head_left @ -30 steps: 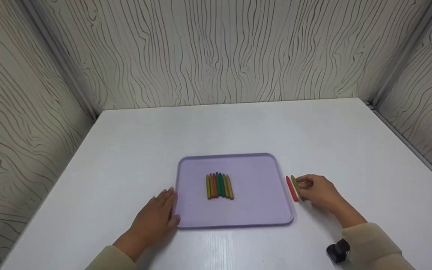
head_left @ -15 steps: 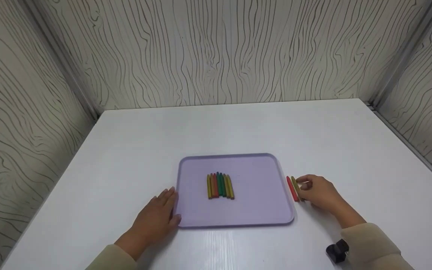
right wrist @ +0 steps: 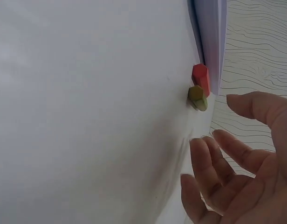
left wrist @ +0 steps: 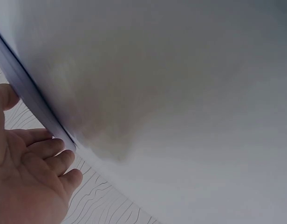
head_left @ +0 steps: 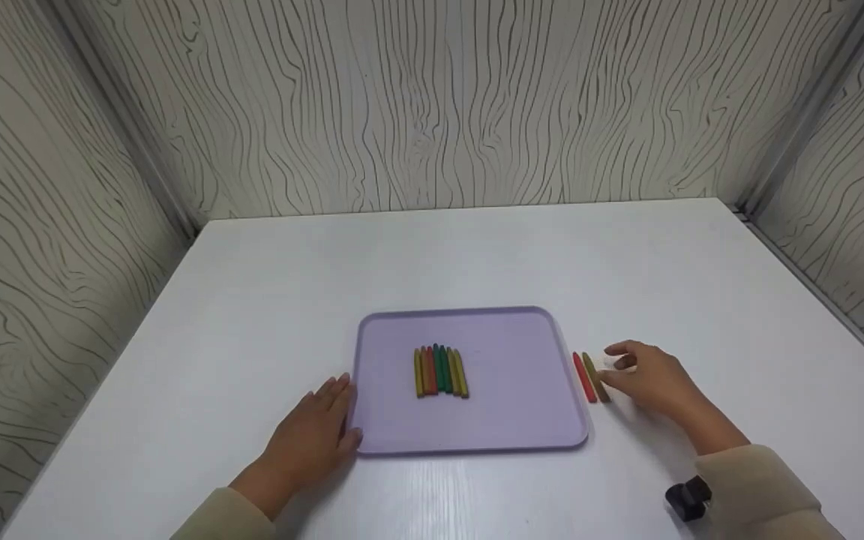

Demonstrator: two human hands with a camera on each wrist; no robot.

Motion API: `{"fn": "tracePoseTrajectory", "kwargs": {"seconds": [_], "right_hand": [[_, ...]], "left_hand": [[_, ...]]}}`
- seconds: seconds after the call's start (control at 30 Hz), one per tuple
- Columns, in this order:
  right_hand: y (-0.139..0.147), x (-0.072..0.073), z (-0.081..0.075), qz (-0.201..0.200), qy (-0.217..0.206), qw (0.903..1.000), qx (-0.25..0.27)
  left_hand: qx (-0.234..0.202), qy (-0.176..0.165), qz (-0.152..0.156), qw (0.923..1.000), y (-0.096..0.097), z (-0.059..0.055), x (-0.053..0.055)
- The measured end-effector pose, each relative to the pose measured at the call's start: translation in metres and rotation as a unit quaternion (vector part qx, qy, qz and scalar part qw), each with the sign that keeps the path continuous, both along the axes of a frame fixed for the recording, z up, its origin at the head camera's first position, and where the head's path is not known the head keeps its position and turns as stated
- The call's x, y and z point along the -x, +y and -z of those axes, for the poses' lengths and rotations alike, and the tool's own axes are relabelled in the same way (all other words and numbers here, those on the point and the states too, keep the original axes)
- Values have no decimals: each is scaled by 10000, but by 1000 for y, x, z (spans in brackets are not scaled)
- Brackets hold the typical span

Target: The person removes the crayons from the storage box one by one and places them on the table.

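Observation:
A purple tray lies on the white table, bearing a row of several crayons in yellow-green, red-orange and dark green. My left hand rests at the tray's left edge, its fingers and thumb touching the rim. Right of the tray, a red crayon and an olive crayon lie side by side on the table. My right hand is just right of the olive crayon, fingers loosely bent and holding nothing. In the right wrist view a gap shows between the fingertips and the olive crayon.
A black device sits by the right sleeve, partly hidden by it. Wood-patterned panels rise behind the table and along both sides. The white tabletop extends behind and around the tray.
My right hand has let go of the olive crayon and drawn a little to the right, leaving it beside the red one. The left hand has stayed at the tray's edge.

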State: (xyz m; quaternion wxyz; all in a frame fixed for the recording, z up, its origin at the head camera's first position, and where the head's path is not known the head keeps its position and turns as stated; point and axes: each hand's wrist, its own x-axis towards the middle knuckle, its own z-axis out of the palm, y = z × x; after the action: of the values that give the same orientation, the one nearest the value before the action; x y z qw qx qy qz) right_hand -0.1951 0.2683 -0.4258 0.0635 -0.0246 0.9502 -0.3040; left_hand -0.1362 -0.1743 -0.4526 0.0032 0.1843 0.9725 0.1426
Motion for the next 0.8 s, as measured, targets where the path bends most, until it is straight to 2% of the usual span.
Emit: {"fn": "tracePoseTrajectory", "kwargs": {"seconds": [0.33, 0.8], "right_hand": [[7, 0, -8, -135, 336, 9984, -442], [-5, 2, -12, 76, 395, 9941, -1012]], "left_hand": [[-38, -38, -93, 9999, 1, 0, 1], [61, -40, -157, 9998, 2, 3, 3]]}}
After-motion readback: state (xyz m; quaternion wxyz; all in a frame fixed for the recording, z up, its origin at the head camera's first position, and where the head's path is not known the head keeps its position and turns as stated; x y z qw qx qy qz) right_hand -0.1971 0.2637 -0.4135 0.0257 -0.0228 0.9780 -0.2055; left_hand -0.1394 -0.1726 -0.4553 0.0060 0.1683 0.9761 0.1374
